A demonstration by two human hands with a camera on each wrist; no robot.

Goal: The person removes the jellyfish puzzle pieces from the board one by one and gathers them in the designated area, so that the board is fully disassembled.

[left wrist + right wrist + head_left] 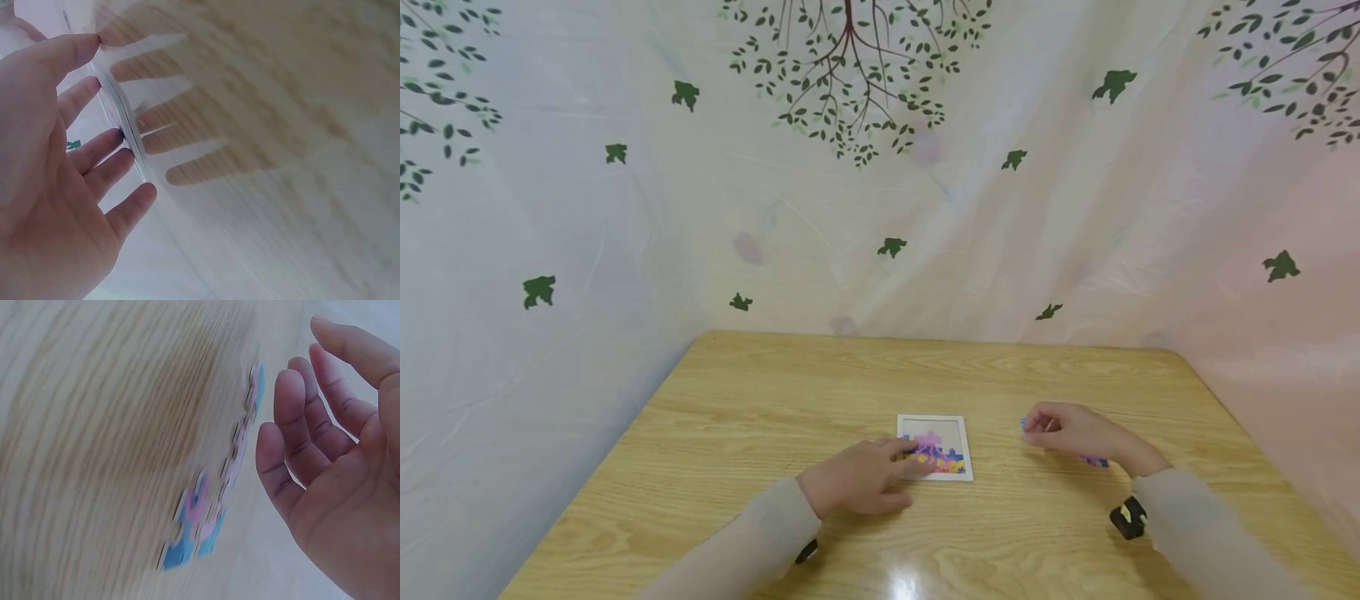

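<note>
A white-framed jigsaw puzzle tray (967,446) lies on the table, its lower part covered with joined pink, blue and yellow pieces (951,461). My left hand (863,477) rests over the tray's left side, fingers spread, tips on the pieces and lower frame. In the left wrist view the straight fingers reach the tray's edge (119,103). Right of the tray, my right hand (1078,431) hovers with loosely bent fingers above loose puzzle pieces (209,528). A blue piece (1022,425) shows by its fingertips, and others peek out under the palm. The right wrist view shows nothing between thumb and fingers.
The wooden table (760,400) carries the tray and loose pieces. Behind and beside it hangs a pale curtain (820,208) printed with branches and leaves. Each wrist wears a black camera (1129,518) below a light sleeve (1206,521).
</note>
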